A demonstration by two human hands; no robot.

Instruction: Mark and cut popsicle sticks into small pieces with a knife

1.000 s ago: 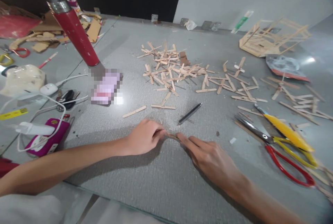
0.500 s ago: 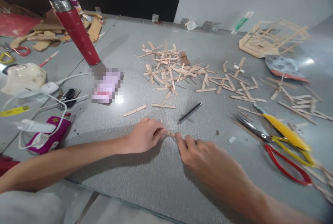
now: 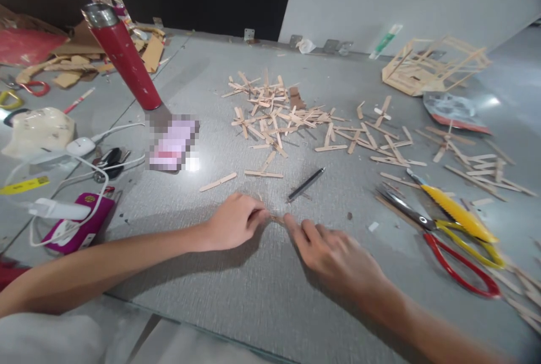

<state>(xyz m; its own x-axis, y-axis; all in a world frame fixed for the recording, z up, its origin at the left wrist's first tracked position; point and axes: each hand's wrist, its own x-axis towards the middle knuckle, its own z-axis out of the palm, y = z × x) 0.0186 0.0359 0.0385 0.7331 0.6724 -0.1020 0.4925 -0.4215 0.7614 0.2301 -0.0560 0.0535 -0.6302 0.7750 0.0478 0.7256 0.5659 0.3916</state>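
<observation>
Between my two hands, close above the grey tabletop, is a small wooden stick piece (image 3: pixel 276 218), mostly covered by fingers. My left hand (image 3: pixel 236 220) pinches its left end between thumb and forefinger. The fingertips of my right hand (image 3: pixel 329 248) are closed on its right end. Just beyond them lies a black pen (image 3: pixel 306 184). A single popsicle stick (image 3: pixel 218 181) rests beyond my left hand, and beside it two sticks joined in a T (image 3: pixel 264 173). Farther back spreads a pile of crossed popsicle sticks (image 3: pixel 274 107).
On the right lie scissors with red and yellow handles (image 3: pixel 448 240) and a yellow cutter (image 3: pixel 459 212). A wooden stick frame (image 3: pixel 431 68) stands at the back right. Leftward are a red flask (image 3: pixel 127 62), a blurred pink phone (image 3: pixel 175 141), a purple power strip (image 3: pixel 80 220) and white cables.
The view has shifted slightly, so the objects on the right appear a little farther left. Both hands keep their grip on the stick piece, almost unmoved.
</observation>
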